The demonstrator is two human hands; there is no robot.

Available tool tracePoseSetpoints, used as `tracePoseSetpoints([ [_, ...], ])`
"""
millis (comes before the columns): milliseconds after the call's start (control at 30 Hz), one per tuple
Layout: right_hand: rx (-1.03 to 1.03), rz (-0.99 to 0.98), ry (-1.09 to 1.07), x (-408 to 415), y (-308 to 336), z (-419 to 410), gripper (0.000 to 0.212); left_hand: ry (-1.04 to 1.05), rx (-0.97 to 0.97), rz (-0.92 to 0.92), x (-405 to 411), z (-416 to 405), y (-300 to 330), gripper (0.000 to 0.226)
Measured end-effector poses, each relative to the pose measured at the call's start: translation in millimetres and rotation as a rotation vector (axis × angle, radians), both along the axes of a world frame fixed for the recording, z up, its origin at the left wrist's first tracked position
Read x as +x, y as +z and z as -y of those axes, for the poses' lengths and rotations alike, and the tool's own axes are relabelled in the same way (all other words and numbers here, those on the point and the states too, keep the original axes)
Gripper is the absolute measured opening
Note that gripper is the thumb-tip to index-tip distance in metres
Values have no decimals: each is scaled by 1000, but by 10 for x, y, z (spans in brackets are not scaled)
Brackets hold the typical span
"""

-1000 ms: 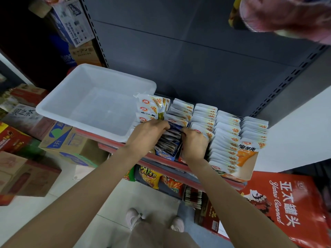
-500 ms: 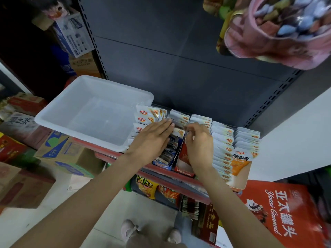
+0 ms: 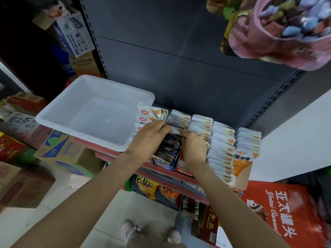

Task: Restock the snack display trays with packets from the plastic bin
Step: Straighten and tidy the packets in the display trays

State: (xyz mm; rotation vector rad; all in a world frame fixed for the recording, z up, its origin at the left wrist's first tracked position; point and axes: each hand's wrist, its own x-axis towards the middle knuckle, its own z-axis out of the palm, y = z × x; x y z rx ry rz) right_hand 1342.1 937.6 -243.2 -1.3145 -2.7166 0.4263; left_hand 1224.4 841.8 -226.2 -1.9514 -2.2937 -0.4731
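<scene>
Compared with half a second ago, both hands sit further back along the dark-packet row and their fingers have curled from flat to bent.

Nearest the camera, the left hand [image 3: 150, 136] lies over the left side of the dark packets [image 3: 167, 149], fingers bent down onto their tops; whether it pinches any single packet cannot be told. Just right of it, the right hand [image 3: 194, 146] curls over the same row's right edge, thumb side against the neighbouring white packets [image 3: 221, 151]. Neither hand lifts anything clear of the tray.

Under both hands the blue display tray [image 3: 162, 162] stands at the front lip of the red shelf edge [image 3: 186, 178]. Risk: a forward push on the tightly packed row could slide this tray off the lip toward the floor. Risk: sideways pressure from the right hand could topple the white rows, which lean forward.

Left of the left hand, the plastic bin [image 3: 53, 116] overhangs the shelf front and shows no packets inside. Risk: an elbow knock could tip it.

Beyond the fingertips, upright orange-marked packets [image 3: 149, 113] stand loose and could fall backward.
</scene>
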Motion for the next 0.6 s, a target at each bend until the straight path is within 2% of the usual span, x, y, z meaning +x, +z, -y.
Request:
tracePoseSetpoints([
  [133,53,84,10,-36,-44,-14,33,10,-16,63,-21,44,-23,41],
  [233,25,73,10,-79,-116,-8,34,53,3,143,-25,89,-47,39],
  [367,-26,2,-28,-97,-146,-42,28,52,-25,187,-45,131,-34,53],
  [467,1,-83,-43,-75,-184,-19,25,55,-108,175,-95,165,-53,65],
  [600,19,-72,-17,-105,-150,-8,28,-30,-272,105,-95,150,-93,64],
])
